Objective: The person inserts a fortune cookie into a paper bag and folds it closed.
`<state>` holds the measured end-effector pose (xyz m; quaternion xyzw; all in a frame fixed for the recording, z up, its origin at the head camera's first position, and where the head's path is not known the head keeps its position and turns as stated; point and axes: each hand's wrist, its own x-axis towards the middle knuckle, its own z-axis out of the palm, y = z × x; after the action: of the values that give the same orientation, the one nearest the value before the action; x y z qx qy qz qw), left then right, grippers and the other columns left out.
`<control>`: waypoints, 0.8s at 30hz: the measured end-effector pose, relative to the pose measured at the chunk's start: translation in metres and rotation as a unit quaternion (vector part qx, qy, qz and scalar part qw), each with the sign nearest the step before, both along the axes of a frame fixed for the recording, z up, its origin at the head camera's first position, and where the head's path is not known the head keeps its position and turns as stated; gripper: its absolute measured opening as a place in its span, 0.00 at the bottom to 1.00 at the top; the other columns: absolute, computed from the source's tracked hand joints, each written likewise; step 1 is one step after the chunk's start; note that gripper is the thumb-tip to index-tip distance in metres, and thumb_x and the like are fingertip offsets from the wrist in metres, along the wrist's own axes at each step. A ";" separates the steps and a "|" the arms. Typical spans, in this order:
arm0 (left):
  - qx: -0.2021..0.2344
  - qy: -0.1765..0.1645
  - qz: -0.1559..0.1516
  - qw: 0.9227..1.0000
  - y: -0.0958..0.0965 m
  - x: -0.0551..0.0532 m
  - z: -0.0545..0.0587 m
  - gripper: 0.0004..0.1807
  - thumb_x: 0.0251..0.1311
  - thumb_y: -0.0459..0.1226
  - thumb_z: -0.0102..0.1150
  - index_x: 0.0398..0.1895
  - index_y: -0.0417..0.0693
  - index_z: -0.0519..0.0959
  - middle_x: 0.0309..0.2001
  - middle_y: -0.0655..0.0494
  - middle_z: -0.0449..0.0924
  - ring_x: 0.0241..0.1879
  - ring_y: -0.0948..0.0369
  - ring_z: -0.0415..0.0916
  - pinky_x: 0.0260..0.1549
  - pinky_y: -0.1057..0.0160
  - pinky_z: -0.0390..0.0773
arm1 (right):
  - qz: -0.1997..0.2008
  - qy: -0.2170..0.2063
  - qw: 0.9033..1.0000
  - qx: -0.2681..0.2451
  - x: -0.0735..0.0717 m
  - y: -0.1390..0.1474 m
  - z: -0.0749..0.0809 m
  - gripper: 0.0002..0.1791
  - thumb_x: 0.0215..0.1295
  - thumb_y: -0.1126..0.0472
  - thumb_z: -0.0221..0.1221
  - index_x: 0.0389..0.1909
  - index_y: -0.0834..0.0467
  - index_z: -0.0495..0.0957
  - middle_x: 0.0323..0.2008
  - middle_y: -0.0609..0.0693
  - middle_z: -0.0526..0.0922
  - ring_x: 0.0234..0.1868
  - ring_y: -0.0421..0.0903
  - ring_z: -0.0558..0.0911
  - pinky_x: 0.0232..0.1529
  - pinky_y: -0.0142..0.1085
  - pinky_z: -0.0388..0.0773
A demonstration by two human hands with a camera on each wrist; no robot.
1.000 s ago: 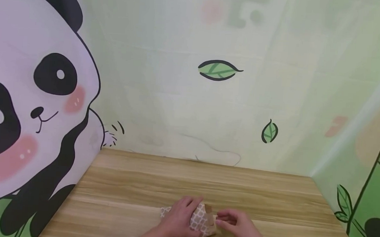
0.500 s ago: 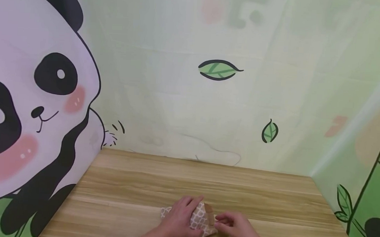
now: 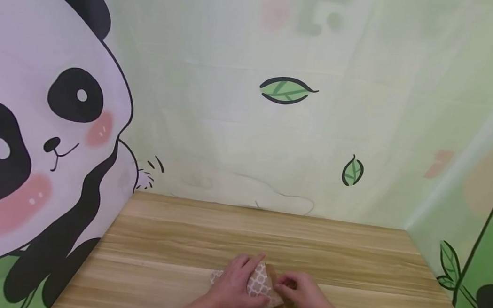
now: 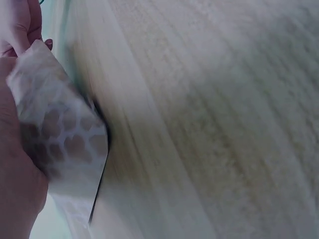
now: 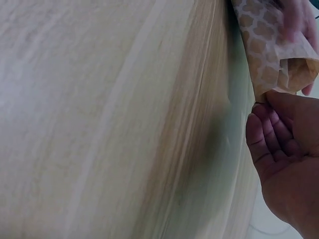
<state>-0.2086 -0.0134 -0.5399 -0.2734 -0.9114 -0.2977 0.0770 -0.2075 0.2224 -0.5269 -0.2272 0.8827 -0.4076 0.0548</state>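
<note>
A parcel in patterned paper (image 3: 259, 283), brown with a white lattice print, lies on the wooden table at the bottom middle of the head view. My left hand (image 3: 235, 285) grips it from above, fingers toward the far side and thumb along the near side. At the parcel's right end, my right hand (image 3: 301, 291) pinches the paper's edge between thumb and fingers. In the right wrist view the right hand (image 5: 286, 149) has its fingers curled beneath that edge, and the end of the paper (image 5: 301, 72) stands partly open, its plain brown inside showing. The parcel's contents are hidden.
The wooden tabletop (image 3: 174, 232) runs back to a pale green cloth backdrop (image 3: 213, 138). A printed panda (image 3: 81, 148) covers the left side panel, and printed bamboo (image 3: 491, 239) is on the right one.
My right hand has moved slightly left onto the parcel's end, and its fingers have drawn closer together on the paper. My left hand keeps its hold. The head view has shifted slightly.
</note>
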 end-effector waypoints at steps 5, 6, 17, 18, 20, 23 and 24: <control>0.069 -0.067 0.003 0.995 -0.001 -0.008 0.010 0.32 0.68 0.60 0.40 0.67 0.55 0.69 0.56 0.56 0.74 0.55 0.57 0.72 0.54 0.51 0.74 | -0.016 -0.002 1.000 0.003 -0.004 0.000 0.004 0.05 0.64 0.55 0.60 0.33 0.50 0.82 0.30 0.41 0.82 0.31 0.36 0.79 0.33 0.29 0.77; 0.082 -0.082 0.004 0.993 -0.002 -0.010 0.012 0.29 0.70 0.57 0.39 0.66 0.54 0.71 0.56 0.56 0.75 0.56 0.57 0.72 0.55 0.50 0.74 | -0.021 -0.006 1.000 0.005 -0.005 0.001 0.005 0.05 0.65 0.54 0.60 0.34 0.50 0.81 0.30 0.41 0.82 0.32 0.36 0.78 0.34 0.29 0.77; 0.212 -0.205 0.011 0.955 -0.005 -0.024 0.023 0.12 0.66 0.48 0.55 0.43 0.54 0.82 0.38 0.64 0.81 0.39 0.65 0.77 0.39 0.63 0.78 | -0.033 0.020 0.999 -0.016 -0.014 -0.001 0.026 0.05 0.65 0.58 0.59 0.33 0.54 0.81 0.30 0.43 0.82 0.30 0.37 0.78 0.32 0.31 0.78; 0.214 -0.206 0.012 0.955 -0.005 -0.024 0.023 0.12 0.65 0.48 0.56 0.42 0.55 0.82 0.37 0.64 0.81 0.38 0.65 0.76 0.38 0.64 0.78 | -0.032 0.022 0.999 -0.016 -0.015 -0.002 0.028 0.04 0.65 0.58 0.59 0.33 0.54 0.81 0.30 0.43 0.82 0.29 0.37 0.78 0.32 0.31 0.79; 0.219 -0.209 0.017 0.953 -0.005 -0.024 0.024 0.10 0.65 0.48 0.56 0.40 0.56 0.82 0.35 0.64 0.80 0.36 0.65 0.76 0.36 0.64 0.77 | -0.030 0.025 0.999 -0.014 -0.015 -0.002 0.033 0.04 0.65 0.58 0.59 0.33 0.53 0.81 0.29 0.43 0.82 0.29 0.37 0.78 0.31 0.31 0.79; 0.241 -0.223 0.030 0.944 -0.004 -0.023 0.027 0.10 0.65 0.49 0.56 0.38 0.56 0.82 0.35 0.64 0.80 0.37 0.64 0.75 0.36 0.64 0.76 | -0.031 0.025 0.999 -0.022 -0.016 -0.003 0.041 0.05 0.65 0.57 0.60 0.34 0.54 0.81 0.30 0.44 0.82 0.29 0.38 0.78 0.30 0.32 0.79; 0.250 -0.229 0.036 0.940 -0.004 -0.022 0.028 0.10 0.65 0.49 0.55 0.37 0.56 0.82 0.35 0.63 0.79 0.37 0.64 0.75 0.36 0.63 0.75 | -0.033 0.024 0.999 -0.025 -0.016 -0.003 0.044 0.06 0.65 0.56 0.60 0.35 0.54 0.81 0.30 0.44 0.82 0.29 0.38 0.78 0.30 0.32 0.79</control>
<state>-0.2310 -0.0169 -0.5121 -0.1368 -0.8099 -0.5675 -0.0572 -0.2233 0.2190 -0.4831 -0.2092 0.8801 -0.4259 0.0145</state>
